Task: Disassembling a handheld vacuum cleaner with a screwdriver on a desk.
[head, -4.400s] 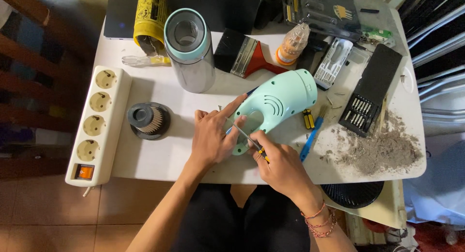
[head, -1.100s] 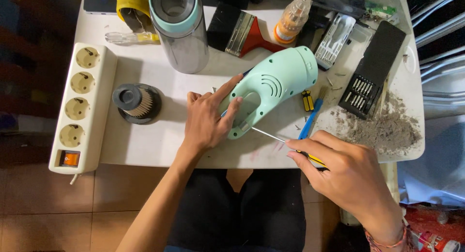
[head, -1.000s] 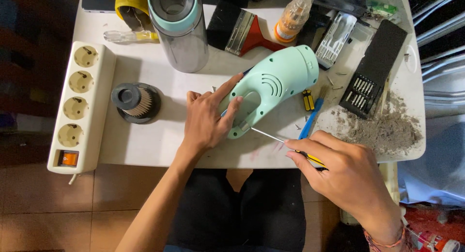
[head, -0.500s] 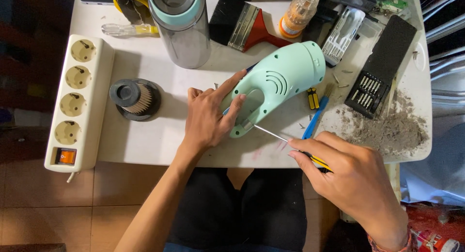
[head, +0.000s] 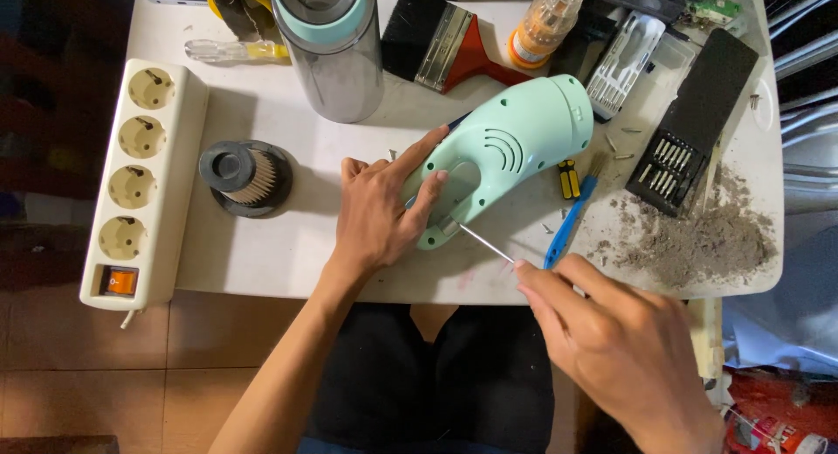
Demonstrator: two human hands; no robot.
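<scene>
A mint-green handheld vacuum body lies on its side on the white table. My left hand presses on its handle end, index finger stretched along the casing. My right hand grips a thin screwdriver below the table's front edge. The shaft's tip sits at the vacuum's lower end, beside my left fingertips.
A white power strip lies at the left, with a round black filter beside it. A steel cup with a mint rim, a brush, an orange bottle, a black bit case and a dust pile are around.
My right hand has drawn back from the vacuum toward me since the earliest frame. The screwdriver tip still points at the handle end. My left hand stays put.
</scene>
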